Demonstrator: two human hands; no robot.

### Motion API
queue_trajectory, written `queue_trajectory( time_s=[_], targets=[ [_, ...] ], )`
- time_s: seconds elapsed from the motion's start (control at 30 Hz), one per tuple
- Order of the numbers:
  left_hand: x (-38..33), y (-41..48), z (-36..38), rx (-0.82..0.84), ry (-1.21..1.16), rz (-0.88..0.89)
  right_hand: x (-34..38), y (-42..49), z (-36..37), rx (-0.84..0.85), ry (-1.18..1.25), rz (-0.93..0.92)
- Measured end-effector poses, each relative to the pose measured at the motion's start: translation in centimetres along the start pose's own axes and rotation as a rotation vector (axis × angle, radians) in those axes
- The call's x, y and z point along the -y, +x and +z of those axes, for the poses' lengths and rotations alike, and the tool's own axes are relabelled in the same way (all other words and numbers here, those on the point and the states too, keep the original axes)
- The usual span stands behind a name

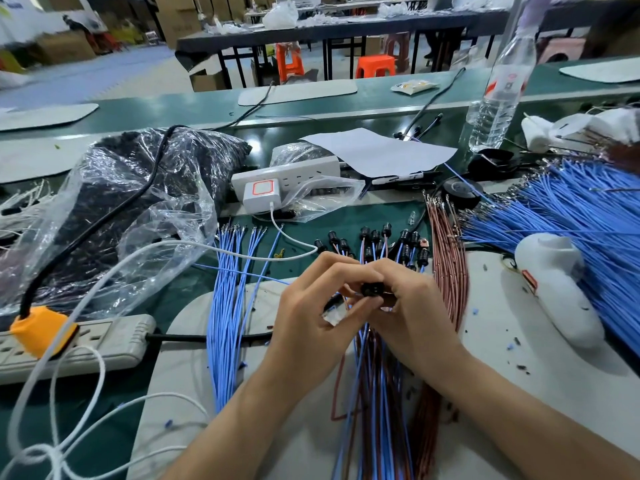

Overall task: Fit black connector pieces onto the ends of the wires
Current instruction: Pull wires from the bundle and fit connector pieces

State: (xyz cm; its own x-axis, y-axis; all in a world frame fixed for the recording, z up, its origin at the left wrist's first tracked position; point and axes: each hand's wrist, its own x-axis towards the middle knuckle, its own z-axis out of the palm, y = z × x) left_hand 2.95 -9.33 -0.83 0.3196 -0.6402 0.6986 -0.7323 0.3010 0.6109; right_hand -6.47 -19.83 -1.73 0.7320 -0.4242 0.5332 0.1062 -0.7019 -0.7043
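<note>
Two hands meet over the grey mat: the right hand pinches a black connector, and the left hand apparently pinches a wire at its mouth. Finished connectors lie at twelve o'clock, loose blue wires at nine, brown wires at three.

We held both bare forearms angled in from the near edge, wrists close, our left hand curled with thumb and fingertips pinching a wire, and our right hand curled opposite it, gripping a black connector, the fingertips of both nearly meeting.
</note>
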Motion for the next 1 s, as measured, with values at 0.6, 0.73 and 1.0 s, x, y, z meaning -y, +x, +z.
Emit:
queue_trajectory(
  time_s=[0.6,0.73,1.0],
  targets=[
    [0.22,-0.17,0.25,0.012,-0.086,-0.032,-0.20,-0.17,-0.38,-0.023,0.069,-0.032],
    [0.12,-0.14,0.28,0.014,-0.136,-0.041,-0.35,-0.23,-0.39,-0.001,0.066,-0.006],
    [0.20,-0.08,0.21,0.007,-0.027,0.057,-0.20,-0.30,-0.33,-0.005,0.092,0.013]
  ],
)
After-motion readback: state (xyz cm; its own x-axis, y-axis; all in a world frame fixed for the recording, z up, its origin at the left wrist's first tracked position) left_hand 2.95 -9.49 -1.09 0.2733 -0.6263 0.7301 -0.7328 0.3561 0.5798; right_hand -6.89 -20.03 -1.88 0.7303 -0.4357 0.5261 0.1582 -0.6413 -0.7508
